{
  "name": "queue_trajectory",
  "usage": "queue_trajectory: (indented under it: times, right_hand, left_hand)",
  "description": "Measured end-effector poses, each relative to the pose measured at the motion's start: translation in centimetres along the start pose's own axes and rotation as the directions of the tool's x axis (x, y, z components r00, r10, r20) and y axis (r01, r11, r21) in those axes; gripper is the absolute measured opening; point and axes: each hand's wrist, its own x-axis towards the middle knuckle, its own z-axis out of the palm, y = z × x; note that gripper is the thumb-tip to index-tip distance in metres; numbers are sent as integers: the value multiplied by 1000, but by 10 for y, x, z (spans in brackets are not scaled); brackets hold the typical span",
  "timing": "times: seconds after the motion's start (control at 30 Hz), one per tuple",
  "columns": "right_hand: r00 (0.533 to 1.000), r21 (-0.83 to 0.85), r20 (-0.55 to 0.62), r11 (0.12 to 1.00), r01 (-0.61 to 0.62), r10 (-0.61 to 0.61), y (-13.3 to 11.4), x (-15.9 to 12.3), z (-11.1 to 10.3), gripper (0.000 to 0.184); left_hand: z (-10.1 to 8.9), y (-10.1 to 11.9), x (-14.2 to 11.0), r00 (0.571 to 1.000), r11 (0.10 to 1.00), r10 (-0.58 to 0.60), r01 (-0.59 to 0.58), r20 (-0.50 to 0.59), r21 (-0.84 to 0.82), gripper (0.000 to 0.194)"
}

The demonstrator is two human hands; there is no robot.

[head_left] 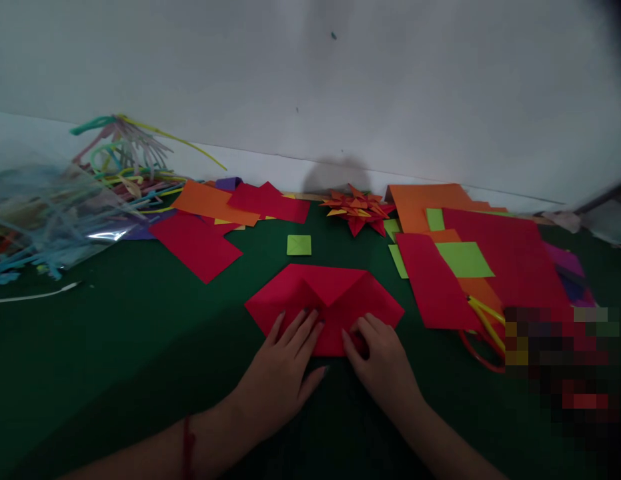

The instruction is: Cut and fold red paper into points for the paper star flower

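Observation:
A folded sheet of red paper (pixel 335 287) lies on the green table, with pointed left and right ends and a triangular flap at the top middle. My left hand (pixel 290 363) rests on its lower left part, fingers stretched out flat and thumb apart. On the lower right part is my right hand (pixel 383 350), its fingers curled in and the thumb close to the fingertips at the paper. Just beyond the sheet sits a small folded green paper square (pixel 299 245).
Behind stands an orange-red folded paper star (pixel 357 210). Red and orange sheets (pixel 195 243) lie at the left, near pipe cleaners (pixel 135 147) and a clear plastic bag (pixel 55 207). More coloured paper (pixel 510 260) and yellow-handled scissors (pixel 485 320) are at the right. A blurred patch hides the lower right.

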Motion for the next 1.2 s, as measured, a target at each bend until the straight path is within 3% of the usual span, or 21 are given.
queue_trajectory:
  times: [0.23, 0.53, 1.03, 1.2]
  right_hand:
    - [999, 18, 45, 999, -30, 29, -1, 0, -2, 12]
    - [1000, 27, 15, 999, -28, 27, -2, 0, -3, 11]
    - [997, 54, 61, 997, -56, 53, -2, 0, -4, 14]
    - [999, 44, 24, 999, -32, 31, -3, 0, -2, 15]
  left_hand:
    - [-3, 0, 2, 999, 998, 26, -27, 37, 50, 52]
    - [-2, -3, 3, 994, 994, 107, -107, -21, 16, 50]
    - [-4, -2, 6, 993, 993, 119, -119, 26, 0, 50]
    - [-3, -2, 5, 992, 993, 122, -122, 14, 0, 50]
